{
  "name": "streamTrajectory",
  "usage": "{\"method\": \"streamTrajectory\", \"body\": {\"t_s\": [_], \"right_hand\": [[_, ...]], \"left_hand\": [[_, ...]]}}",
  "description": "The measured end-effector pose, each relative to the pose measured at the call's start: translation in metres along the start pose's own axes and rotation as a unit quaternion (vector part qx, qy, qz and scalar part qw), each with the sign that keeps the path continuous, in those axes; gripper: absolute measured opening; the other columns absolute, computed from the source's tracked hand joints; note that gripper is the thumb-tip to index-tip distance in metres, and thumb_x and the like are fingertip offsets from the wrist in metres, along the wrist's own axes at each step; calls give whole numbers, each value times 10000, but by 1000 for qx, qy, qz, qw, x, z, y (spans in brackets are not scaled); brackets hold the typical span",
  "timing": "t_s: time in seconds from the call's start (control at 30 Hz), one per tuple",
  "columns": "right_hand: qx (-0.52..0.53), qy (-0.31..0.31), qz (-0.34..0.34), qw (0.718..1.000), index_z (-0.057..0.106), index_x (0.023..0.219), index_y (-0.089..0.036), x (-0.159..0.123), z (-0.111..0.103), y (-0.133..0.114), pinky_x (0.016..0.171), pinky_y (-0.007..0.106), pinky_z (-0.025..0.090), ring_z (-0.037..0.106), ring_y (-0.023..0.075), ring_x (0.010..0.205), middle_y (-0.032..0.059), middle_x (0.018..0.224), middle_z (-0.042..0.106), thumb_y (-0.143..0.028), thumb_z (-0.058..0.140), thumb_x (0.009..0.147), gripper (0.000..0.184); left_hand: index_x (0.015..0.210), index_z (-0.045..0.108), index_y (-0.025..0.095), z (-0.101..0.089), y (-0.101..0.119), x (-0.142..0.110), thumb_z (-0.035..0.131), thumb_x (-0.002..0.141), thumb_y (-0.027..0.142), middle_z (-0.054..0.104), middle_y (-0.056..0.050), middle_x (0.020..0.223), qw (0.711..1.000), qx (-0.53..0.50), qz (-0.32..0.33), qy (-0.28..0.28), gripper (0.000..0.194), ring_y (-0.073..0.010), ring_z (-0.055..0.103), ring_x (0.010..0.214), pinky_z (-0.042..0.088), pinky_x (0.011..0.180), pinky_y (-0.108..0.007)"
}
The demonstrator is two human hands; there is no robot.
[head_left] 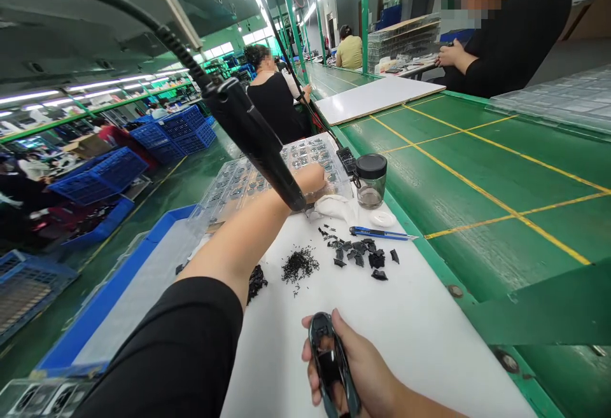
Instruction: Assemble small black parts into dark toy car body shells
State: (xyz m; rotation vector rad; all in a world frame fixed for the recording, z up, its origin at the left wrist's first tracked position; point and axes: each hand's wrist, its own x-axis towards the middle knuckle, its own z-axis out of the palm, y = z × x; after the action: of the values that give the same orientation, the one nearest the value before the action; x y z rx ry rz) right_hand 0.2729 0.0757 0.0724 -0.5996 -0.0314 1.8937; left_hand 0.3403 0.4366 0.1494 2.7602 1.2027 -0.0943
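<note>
Down at the front of the white work surface (405, 322), my right hand (363, 357) is closed around a dark, glossy oval plastic housing with an opening in its middle (329, 367). My left arm stretches forward, and my left hand (312, 177) is bent over the near side of a clear tray (258, 173) with many small parts in its compartments. Its fingers are hidden from view. A black electric screwdriver (258, 144) hangs tip down in front of that forearm. Between my hands lie a heap of tiny black screws (300, 265) and scattered black plastic pieces (358, 251).
Beyond the pieces are a blue pointed tool (382, 233), a lidded jar (371, 182) and a crumpled white cloth (334, 207). More black parts (256, 283) lie beside my forearm. A green conveyor (477, 170) runs along the right. Co-workers sit further off; a blue-rimmed bin (71, 335) stands left.
</note>
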Motion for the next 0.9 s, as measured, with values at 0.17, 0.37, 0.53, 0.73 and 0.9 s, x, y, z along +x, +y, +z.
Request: {"method": "streamTrajectory", "body": {"t_s": [0.17,0.37,0.53,0.73,0.9], "right_hand": [[2,-5,-1,1000,527,1168,-100,4,-5,2,492,281,531,584,151,540,71,788,630,-557,239,1016,562],[-1,-11,5,1000,540,1165,-89,4,-6,2,494,279,541,591,148,538,69,795,624,-558,245,1015,574],[3,-15,18,1000,547,1143,-97,4,-5,2,493,273,542,599,145,535,74,794,630,-550,194,1022,586],[6,-1,42,999,541,1141,-110,3,-1,0,477,261,527,603,140,523,66,791,632,-530,147,1029,587],[6,-1,43,999,531,1158,-103,3,-1,1,475,260,522,613,146,531,74,791,639,-527,117,1029,607]], "left_hand": [[1009,631,139,-3,-5,3,565,923,396,653,-55,989,999,18,24,9,279,-172,625,905,529,845,-385],[1091,601,148,-6,-10,2,515,947,412,642,-62,1026,998,-8,40,40,313,-169,618,896,526,825,-373],[1060,613,143,-11,0,2,475,957,450,652,-62,983,999,-12,32,29,352,-158,618,839,521,783,-346],[971,653,149,-15,17,0,594,864,467,688,-90,882,1000,17,10,13,341,-207,629,788,479,697,-330],[905,645,117,-9,26,9,631,843,464,676,-102,872,997,60,-41,3,352,-222,640,831,505,713,-350]]}}
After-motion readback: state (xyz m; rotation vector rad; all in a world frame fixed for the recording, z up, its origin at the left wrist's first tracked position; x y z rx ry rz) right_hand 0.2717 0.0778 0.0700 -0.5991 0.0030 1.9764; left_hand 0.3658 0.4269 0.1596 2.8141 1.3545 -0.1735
